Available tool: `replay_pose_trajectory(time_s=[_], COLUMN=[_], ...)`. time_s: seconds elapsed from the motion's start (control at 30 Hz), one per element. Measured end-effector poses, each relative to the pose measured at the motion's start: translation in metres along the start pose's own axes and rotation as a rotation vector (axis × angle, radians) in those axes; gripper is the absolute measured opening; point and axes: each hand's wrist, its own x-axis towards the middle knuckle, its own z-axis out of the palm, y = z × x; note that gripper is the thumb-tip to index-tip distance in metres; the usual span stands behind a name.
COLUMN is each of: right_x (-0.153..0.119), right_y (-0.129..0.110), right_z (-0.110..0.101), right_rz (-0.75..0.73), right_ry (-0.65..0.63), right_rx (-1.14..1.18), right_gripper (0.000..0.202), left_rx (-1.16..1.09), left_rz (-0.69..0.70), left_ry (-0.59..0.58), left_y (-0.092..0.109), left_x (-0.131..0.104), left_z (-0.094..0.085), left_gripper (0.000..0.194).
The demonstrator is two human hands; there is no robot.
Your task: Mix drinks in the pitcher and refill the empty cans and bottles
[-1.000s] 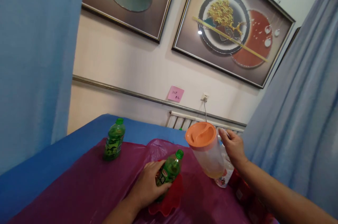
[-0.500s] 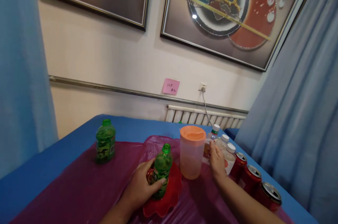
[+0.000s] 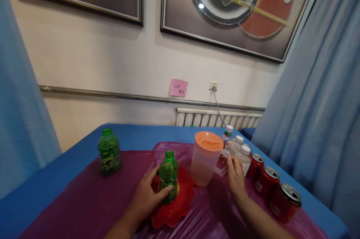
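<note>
My left hand [image 3: 150, 190] is wrapped round a green plastic bottle [image 3: 169, 171] with no cap. The bottle is upright at the red scalloped plate [image 3: 182, 209]; I cannot tell whether its base rests there. My right hand [image 3: 235, 177] is closed on the handle of a clear plastic pitcher [image 3: 201, 169], which has an orange lid and a little liquid low inside. The pitcher leans slightly toward my right hand, just behind the plate and right of the bottle.
Another green bottle [image 3: 109, 152] stands at the left. White-capped bottles [image 3: 244, 158] and several red cans [image 3: 267, 182] line the right side. Purple plastic sheeting [image 3: 112, 201] covers part of the blue table [image 3: 135, 136]. Blue curtains [image 3: 315, 81] hang at both sides.
My right hand has drawn the pitcher's handle round to the right, so more of it shows, and the pitcher now leans a little. The green bottle stands straighter in my left hand.
</note>
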Motion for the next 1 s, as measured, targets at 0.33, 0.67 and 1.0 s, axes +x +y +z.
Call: replay_pose_trajectory(time_s=[0.33,0.67,1.0], right_x=[-0.09,-0.111,-0.083], right_y=[0.035,0.016,-0.033], right_z=[-0.025,0.009,0.073], right_rz=[-0.068,-0.106,-0.012], right_ry=[-0.168,-0.581,-0.65], right_rx=[0.035,0.145,0.144], right_gripper=[0.022,0.034,0.083], left_rx=[0.022,0.098,0.083], left_rz=[0.035,0.129,0.213], left_ry=[0.062,0.007,-0.073], left_y=[0.0,0.019,0.004], left_x=[0.004,-0.004,-0.003], left_z=[0.0,-0.001,0.001], left_gripper=[0.068,0.065,0.068])
